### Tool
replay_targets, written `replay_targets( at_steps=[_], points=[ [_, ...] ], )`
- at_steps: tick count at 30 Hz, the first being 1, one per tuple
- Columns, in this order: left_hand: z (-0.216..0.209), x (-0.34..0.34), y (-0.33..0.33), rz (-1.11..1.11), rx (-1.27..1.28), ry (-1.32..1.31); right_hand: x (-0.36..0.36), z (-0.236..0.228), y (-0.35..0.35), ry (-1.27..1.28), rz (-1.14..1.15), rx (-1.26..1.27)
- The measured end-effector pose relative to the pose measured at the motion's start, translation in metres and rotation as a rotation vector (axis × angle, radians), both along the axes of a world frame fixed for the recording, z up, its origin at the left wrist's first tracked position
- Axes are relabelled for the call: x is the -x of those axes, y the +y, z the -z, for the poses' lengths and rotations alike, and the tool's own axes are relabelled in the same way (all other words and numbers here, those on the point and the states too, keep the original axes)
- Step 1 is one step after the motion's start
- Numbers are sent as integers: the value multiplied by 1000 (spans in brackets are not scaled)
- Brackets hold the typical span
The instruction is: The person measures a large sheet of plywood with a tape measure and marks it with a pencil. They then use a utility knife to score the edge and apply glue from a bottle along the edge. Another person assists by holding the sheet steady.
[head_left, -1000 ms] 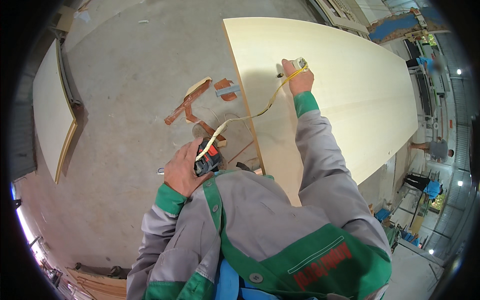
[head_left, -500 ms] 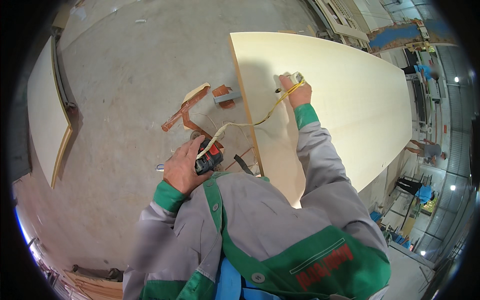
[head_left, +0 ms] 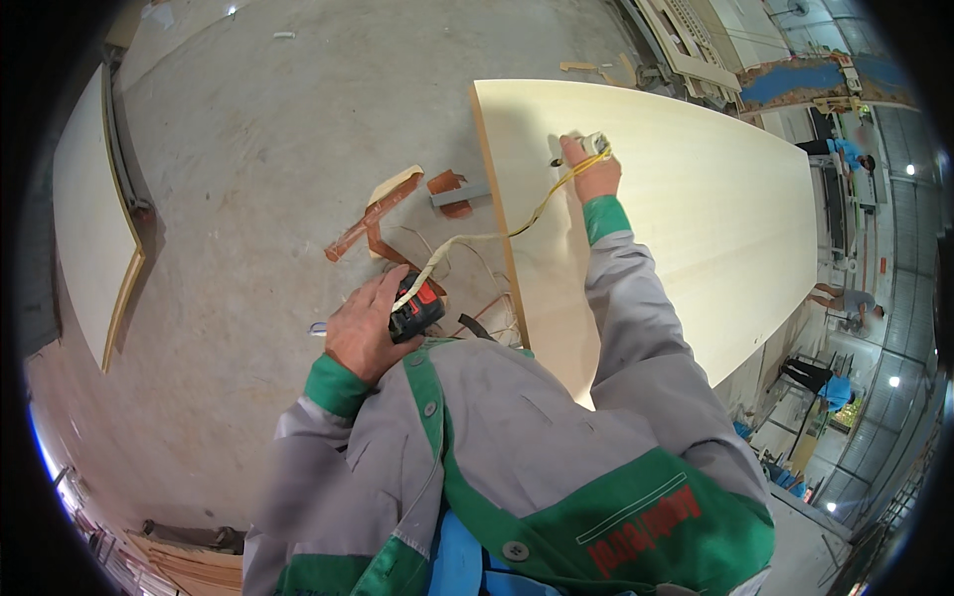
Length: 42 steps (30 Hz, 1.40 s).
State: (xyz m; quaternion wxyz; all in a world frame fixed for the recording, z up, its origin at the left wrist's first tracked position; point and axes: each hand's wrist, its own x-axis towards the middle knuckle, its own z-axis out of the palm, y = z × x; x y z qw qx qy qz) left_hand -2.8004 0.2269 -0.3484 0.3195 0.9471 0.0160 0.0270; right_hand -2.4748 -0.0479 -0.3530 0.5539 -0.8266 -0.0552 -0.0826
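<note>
My left hand (head_left: 363,328) is closed round a black and red battery pack (head_left: 417,310), held low in front of my jacket. From the pack a cream-wrapped cable (head_left: 449,246) runs up and right, turning into yellow wires (head_left: 558,189). These wires lead to a small whitish device (head_left: 595,145) gripped in my right hand (head_left: 596,177). A small dark piece shows just left of the fingers. My right hand is over the far-left part of a large pale panel (head_left: 686,219); whether the device touches the surface, I cannot tell.
Torn brown and cream strips (head_left: 373,219) and a grey bar (head_left: 462,195) lie left of the panel. Another bent pale panel (head_left: 94,228) stands at far left. Stacked boards (head_left: 686,50) sit at the back. Several people in blue or grey are off to the right.
My right hand has shifted a little across the panel toward its far-left corner, taking the device and wires along. The left hand keeps its hold on the battery pack. The view has shifted slightly.
</note>
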Motion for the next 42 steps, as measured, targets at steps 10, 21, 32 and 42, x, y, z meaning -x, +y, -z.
replay_targets(
  at_steps=[10,21,32,42],
  points=[
    [-46,8,-1,-2,-10,-91,7,-57,-7,-27,63,29],
    [-88,31,-17,-38,19,-82,20,-104,-9,-5,60,143],
    [-179,-115,29,-45,-37,-103,-115,-179,33,29,-33,-31],
    [-295,-247,32,176,-253,-365,-206,-218,47,-24,-160,165]
  ],
)
